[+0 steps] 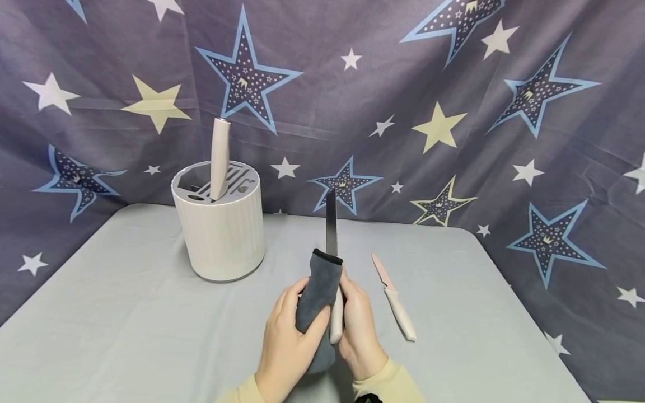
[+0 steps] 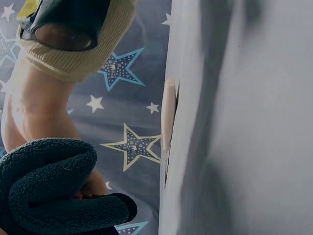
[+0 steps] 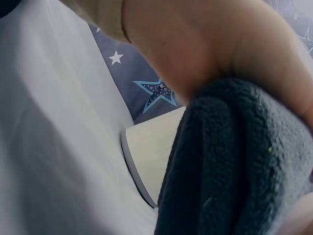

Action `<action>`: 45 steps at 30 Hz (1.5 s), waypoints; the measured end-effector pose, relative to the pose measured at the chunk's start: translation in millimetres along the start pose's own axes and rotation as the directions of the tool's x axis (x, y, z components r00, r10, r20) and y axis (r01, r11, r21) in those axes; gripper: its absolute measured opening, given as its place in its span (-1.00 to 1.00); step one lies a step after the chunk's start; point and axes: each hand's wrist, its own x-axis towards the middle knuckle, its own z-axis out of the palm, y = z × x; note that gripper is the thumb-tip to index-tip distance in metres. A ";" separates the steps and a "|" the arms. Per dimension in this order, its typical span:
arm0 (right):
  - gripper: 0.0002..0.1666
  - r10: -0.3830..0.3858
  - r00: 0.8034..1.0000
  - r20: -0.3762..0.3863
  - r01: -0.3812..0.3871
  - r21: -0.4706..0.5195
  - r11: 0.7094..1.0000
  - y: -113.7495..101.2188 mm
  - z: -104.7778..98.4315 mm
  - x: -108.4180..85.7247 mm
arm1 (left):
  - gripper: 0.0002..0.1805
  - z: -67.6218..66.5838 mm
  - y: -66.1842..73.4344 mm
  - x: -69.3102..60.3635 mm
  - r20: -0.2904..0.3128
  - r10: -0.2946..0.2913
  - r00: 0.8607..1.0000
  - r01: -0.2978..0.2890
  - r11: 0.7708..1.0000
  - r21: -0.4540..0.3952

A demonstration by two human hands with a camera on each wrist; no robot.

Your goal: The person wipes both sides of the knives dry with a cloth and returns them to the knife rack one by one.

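Observation:
In the head view my left hand (image 1: 289, 336) grips a folded dark grey cloth (image 1: 318, 285) with a black edge. My right hand (image 1: 360, 324) holds a knife (image 1: 336, 322) by its pale handle, its dark blade (image 1: 331, 224) pointing up and away. The cloth lies against the left side of this knife and covers part of the handle. The left wrist view shows the fuzzy cloth (image 2: 54, 171) folded over, with the right hand's fingers mostly hidden behind it. From the right wrist the cloth (image 3: 244, 161) hides the knife.
A white ribbed knife block (image 1: 221, 240) with a slotted grey top stands at the back left, one pale-handled knife (image 1: 219, 157) in it. Right of my hands lies a small knife (image 1: 400, 313) with a pink blade. Behind the grey-covered table (image 1: 126, 336) hangs a star-patterned curtain (image 1: 322, 112).

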 end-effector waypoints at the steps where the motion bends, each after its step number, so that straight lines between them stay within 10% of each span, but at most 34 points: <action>1: -0.30 0.000 1.000 0.003 0.000 -0.014 1.000 0.2 -0.3 -0.3 | -0.48 -0.1 -0.1 0.9 0.000 -0.004 1.000 0.004 1.000 -0.005; 13: -0.32 0.010 0.998 0.061 0.001 -0.172 0.985 1.7 -2.4 -1.2 | -0.47 -0.7 -4.1 9.3 -0.022 -0.063 0.998 0.063 0.998 -0.026; 45: -0.40 -0.039 0.993 -0.109 0.028 -0.101 0.994 -10.7 -18.4 13.6 | -0.48 -4.9 -0.3 16.4 -0.015 -0.138 0.990 0.132 0.970 -0.203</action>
